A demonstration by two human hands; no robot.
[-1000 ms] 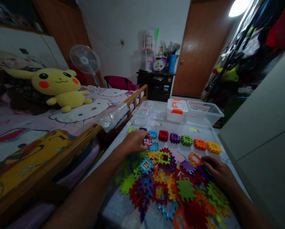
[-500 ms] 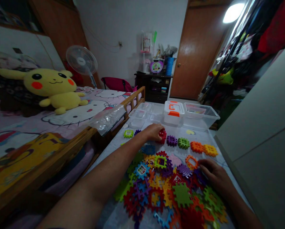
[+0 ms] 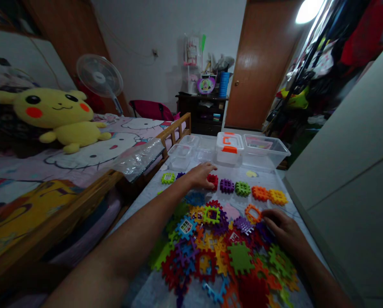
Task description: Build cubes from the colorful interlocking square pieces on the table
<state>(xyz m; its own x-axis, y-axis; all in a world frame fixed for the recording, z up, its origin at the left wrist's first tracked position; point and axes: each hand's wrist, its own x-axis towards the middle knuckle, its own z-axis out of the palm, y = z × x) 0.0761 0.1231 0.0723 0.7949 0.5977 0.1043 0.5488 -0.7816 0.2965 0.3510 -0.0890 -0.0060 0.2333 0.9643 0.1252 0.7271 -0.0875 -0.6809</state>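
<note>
At the far row of toy blocks, my left hand (image 3: pixel 201 176) has its fingers apart, stretched over and beside a red block (image 3: pixel 213 182). The thumb is close to that block; whether it still touches I cannot tell. My right hand (image 3: pixel 284 229) is curled at the right of the pile, its fingertips pinched at the edge of an orange frame-shaped piece (image 3: pixel 253 213). In the row stand a purple block (image 3: pixel 227 185), a green block (image 3: pixel 242 188), an orange block (image 3: pixel 259 193) and a yellow block (image 3: pixel 277 197). Below lies a heap of notched plastic pieces (image 3: pixel 241 258).
Behind the row stand clear plastic containers (image 3: pixel 181 156), a lidded box with orange latches (image 3: pixel 230 154) and a large open bin (image 3: pixel 266 149). A wooden bed rail (image 3: pixel 114 182) borders the table on the left. A pale cabinet (image 3: pixel 348 179) rises along the right.
My left hand has loosened from the red block, its fingers now extended past it. The right hand keeps its place at the orange piece. The view has shifted slightly.
</note>
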